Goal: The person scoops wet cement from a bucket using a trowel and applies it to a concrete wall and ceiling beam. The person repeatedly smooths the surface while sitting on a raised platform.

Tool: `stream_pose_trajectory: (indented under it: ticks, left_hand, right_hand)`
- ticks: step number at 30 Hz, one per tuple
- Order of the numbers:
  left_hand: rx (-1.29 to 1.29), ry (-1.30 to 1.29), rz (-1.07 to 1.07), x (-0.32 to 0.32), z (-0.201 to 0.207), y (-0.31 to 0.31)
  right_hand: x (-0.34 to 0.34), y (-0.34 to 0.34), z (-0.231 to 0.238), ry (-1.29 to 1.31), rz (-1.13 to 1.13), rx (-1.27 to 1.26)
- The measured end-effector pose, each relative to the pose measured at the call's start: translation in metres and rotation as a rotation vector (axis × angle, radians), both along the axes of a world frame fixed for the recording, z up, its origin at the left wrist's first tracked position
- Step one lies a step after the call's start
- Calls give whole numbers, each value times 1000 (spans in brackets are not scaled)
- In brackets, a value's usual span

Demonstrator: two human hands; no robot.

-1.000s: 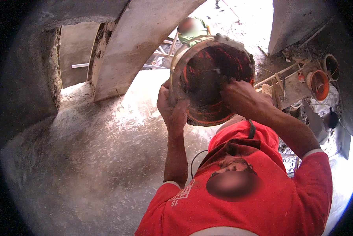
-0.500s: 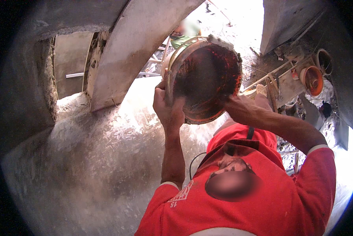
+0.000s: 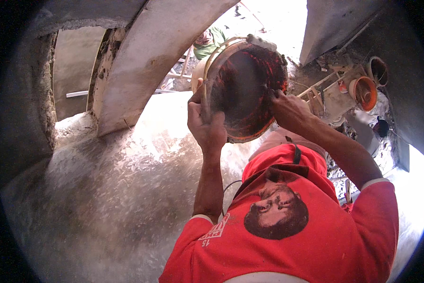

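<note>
clearly, the left hand (image 3: 206,126) is gripping the left rim of a round, dark-crusted bucket (image 3: 242,85) streaked red inside, being held tilted beyond the red shirt (image 3: 278,252); the right hand (image 3: 291,112) is lying at its inner right side, too shadowed to tell if closed; farther right, a round orange tub (image 3: 364,93) is sitting.

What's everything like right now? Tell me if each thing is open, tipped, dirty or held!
Big bucket: held, open, tipped on its side, smeared dark inside with red showing
Left hand: closed on the big bucket's rim
Right hand: fingers bent at its mouth; anything held is unclear
Orange tub: open
Dark bucket: open
Red shirt: worn
</note>
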State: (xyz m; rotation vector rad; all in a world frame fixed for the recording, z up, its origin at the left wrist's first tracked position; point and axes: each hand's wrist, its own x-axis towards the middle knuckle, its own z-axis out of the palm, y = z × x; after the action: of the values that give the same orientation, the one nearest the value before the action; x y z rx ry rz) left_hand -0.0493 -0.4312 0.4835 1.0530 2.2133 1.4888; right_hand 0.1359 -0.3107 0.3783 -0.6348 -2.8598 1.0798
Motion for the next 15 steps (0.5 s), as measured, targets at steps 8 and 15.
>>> stream_pose_trajectory:
  ticks: [8, 15]
  left_hand:
    - [10, 76, -71, 2, -11, 1]
    - [45, 193, -135, 6, -11, 10]
  right_hand:
    - [-2, -3, 1, 15, 6, 44]
    - [-3, -8, 38, -280, 49, -86]
